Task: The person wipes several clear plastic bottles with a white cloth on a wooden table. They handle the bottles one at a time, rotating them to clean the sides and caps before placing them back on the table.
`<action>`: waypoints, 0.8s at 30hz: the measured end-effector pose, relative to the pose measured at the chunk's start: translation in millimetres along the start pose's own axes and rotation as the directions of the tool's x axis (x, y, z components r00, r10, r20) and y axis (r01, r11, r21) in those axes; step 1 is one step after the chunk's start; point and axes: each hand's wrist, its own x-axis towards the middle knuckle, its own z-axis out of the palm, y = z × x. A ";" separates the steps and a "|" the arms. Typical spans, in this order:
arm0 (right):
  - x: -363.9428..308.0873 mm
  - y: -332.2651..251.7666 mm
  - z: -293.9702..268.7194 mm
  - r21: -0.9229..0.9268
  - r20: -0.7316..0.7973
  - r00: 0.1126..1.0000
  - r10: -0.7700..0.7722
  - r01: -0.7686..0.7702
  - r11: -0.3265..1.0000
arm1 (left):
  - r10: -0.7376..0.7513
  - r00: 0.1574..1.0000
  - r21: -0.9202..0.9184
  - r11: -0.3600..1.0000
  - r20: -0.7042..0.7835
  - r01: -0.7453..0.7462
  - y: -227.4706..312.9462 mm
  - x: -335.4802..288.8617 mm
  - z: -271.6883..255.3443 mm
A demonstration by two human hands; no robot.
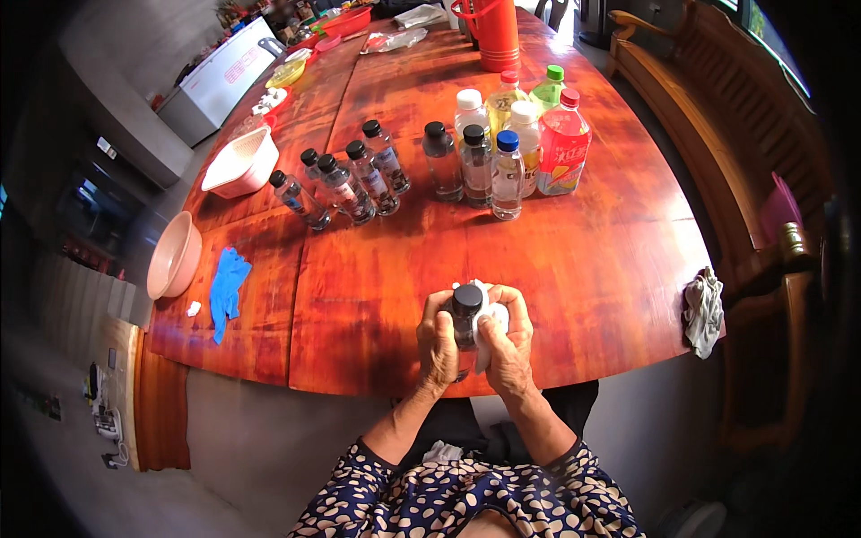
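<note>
Close to the table's front edge, my two hands hold a clear bottle with a black cap (466,301) upright between them. My left hand (438,345) is wrapped round its left side, thumb toward me. On the other side my right hand (509,345) presses a white cloth (485,345) against the bottle. Beyond my hands stand two similar black-capped bottles (442,166) and a small clear bottle with a blue cap (508,184). To the left of these is a cluster of several black-capped bottles (350,193) with printed labels.
Larger drink bottles, one with a red label (565,148), stand behind the blue-capped one. A pink basket (240,163), a pink basin (176,258) and a blue glove (228,291) lie left. A grey rag (704,312) hangs at the right edge. A red flask (496,40) stands far back.
</note>
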 end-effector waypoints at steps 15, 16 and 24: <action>31.3 18.2 20.6 -0.005 -0.157 0.988 -0.007 0.006 1.000 | -0.087 0.989 -0.055 0.994 0.115 0.094 -8.2 46.8 -24.0; 34.1 22.5 23.0 -0.028 -0.163 0.986 -0.027 0.022 0.999 | -0.066 0.994 -0.056 0.996 0.085 0.071 -11.0 51.0 -25.6; 30.8 42.4 51.6 -0.023 -0.111 0.994 -0.007 0.004 1.000 | -0.076 0.995 -0.029 0.997 0.072 0.078 -6.7 55.1 -63.2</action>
